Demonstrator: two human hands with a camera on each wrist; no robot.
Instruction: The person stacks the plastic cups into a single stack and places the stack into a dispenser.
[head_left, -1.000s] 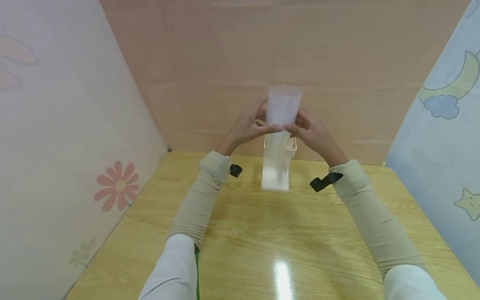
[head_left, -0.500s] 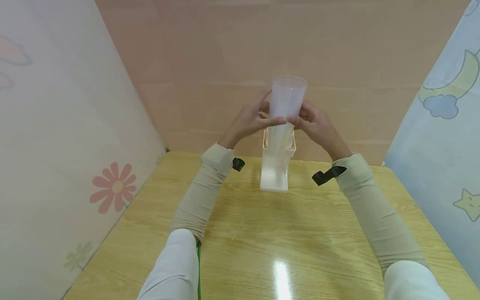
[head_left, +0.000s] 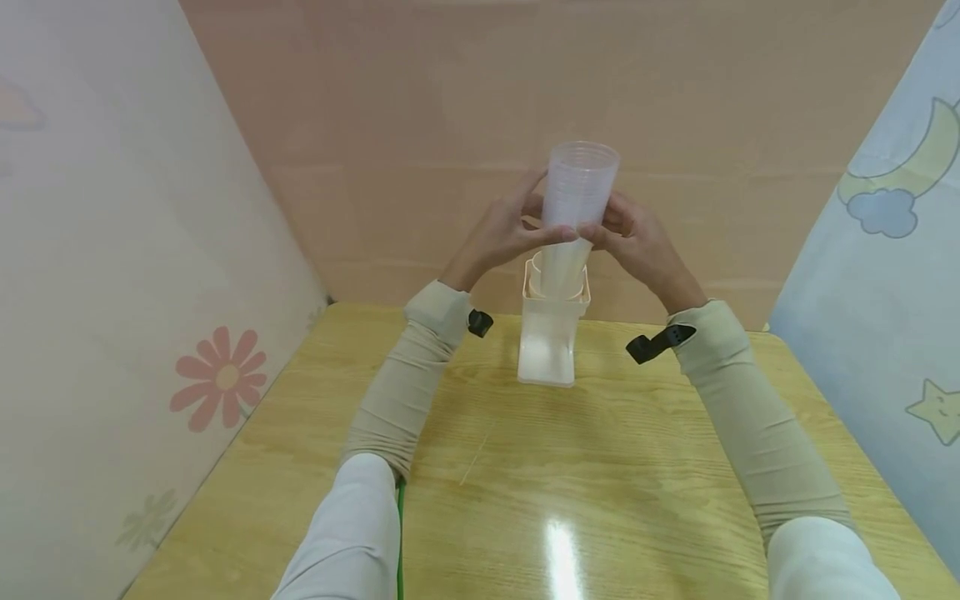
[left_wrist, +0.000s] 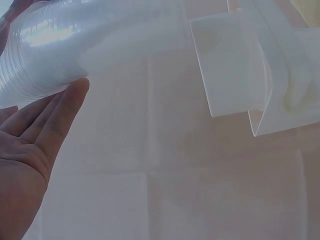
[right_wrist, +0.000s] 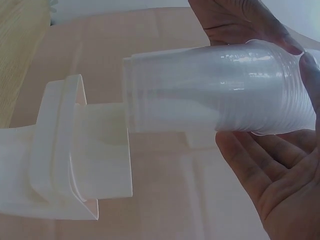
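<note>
A tall stack of nested clear plastic cups [head_left: 579,187] stands nearly upright in the head view, rims at the top, leaning slightly right. My left hand [head_left: 504,232] and right hand [head_left: 643,246] grip it from both sides, thumbs meeting in front and fingers behind. Just below, a whitish plastic cup dispenser [head_left: 547,342] with a round tube in a square collar stands on the table. In the right wrist view the base of the cup stack [right_wrist: 175,95] is at the mouth of the dispenser tube [right_wrist: 105,155]; I cannot tell whether it is inside.
The dispenser is on a wood-grain table [head_left: 510,467], near its back edge. Behind rises a brownish-pink paper backdrop [head_left: 420,100]. Patterned panels flank the table: a left panel [head_left: 112,250] with flowers and a right panel [head_left: 847,275] with a moon and star.
Both hands have lifted the cup stack higher and slightly right, uncovering more of the dispenser's collar. The dispenser stays in place on the table.
</note>
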